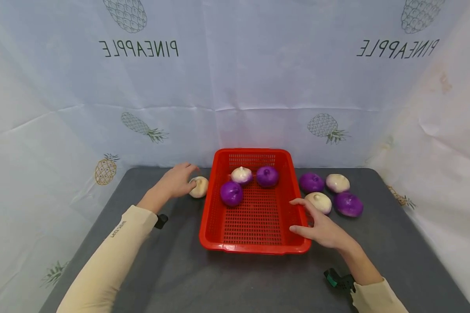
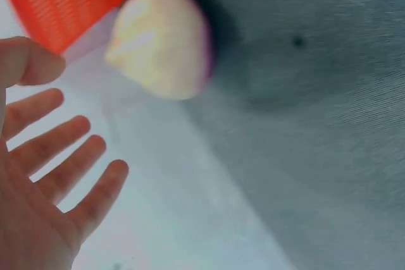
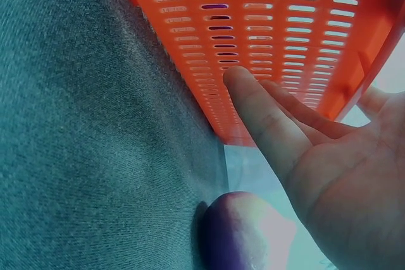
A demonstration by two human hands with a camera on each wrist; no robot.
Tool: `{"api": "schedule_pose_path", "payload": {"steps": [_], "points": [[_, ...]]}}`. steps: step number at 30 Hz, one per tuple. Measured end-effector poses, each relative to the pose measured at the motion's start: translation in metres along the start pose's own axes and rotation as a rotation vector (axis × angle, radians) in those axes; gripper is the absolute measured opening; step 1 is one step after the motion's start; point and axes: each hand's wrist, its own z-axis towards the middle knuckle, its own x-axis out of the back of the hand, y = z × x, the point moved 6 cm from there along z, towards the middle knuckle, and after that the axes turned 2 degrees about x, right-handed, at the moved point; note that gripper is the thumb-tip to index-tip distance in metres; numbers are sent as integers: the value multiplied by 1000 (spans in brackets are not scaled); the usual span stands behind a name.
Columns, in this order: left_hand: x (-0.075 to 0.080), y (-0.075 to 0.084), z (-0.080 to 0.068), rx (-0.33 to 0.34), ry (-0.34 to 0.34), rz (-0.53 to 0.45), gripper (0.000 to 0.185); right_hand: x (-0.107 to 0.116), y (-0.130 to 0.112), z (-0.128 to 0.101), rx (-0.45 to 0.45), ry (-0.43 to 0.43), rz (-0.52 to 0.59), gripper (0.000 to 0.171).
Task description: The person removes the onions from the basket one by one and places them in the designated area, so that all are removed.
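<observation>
cream sleeves at the lower edge of the head view, both forearms reaching onto a dark grey table (image 1: 180, 278). right hand (image 1: 323, 228) open, fingers straight, fingertips against the right wall of the red perforated basket (image 1: 254, 241); same contact in the right wrist view, fingers (image 3: 266, 118) laid on the slotted wall (image 3: 278, 36). left hand (image 1: 176, 180) open, fingers spread and relaxed in the left wrist view (image 2: 44, 175), resting beside and seemingly touching a pale onion (image 1: 199, 187) on the table just left of the basket; grip not shown. basket near mid-table, holding one pale onion (image 1: 241, 174) and two purple onions (image 1: 231, 193) (image 1: 267, 176) toward its far end. right of basket, four more on the table: purple (image 1: 311, 182), pale (image 1: 337, 183), pale (image 1: 318, 202) nearest the right hand, purple (image 1: 348, 204). surface matte, grey, fabric-like in the wrist views. surrounding backdrop of creased white sheeting printed with pineapples and mirrored "pineapple" lettering (image 1: 139, 48), closing off rear and both sides.
</observation>
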Motion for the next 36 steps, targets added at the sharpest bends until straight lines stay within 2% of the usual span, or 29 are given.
{"api": "schedule_pose_path", "payload": {"steps": [5, 11, 16, 24, 30, 36], "points": [[19, 18, -5, -38, 20, 15, 39, 1, 1, -1, -1, -11, -2, 66], [42, 44, -10, -116, 94, 51, 34, 1, 2, 0, 1, -10, 6, 67], [49, 71, -12, -211, 135, 78, 32, 2, 2, 0, 2, -5, -9, 67], [39, 103, -4, -311, 125, 139, 36, 1, 0, 0, 3, -2, -13, 69], [20, 120, 8, -328, 23, 241, 44, 4, -2, -1, -2, 7, -22, 67], [1, 130, 13, -326, -66, 288, 45, 0, 0, -2, 0, -2, -5, 66]]}}
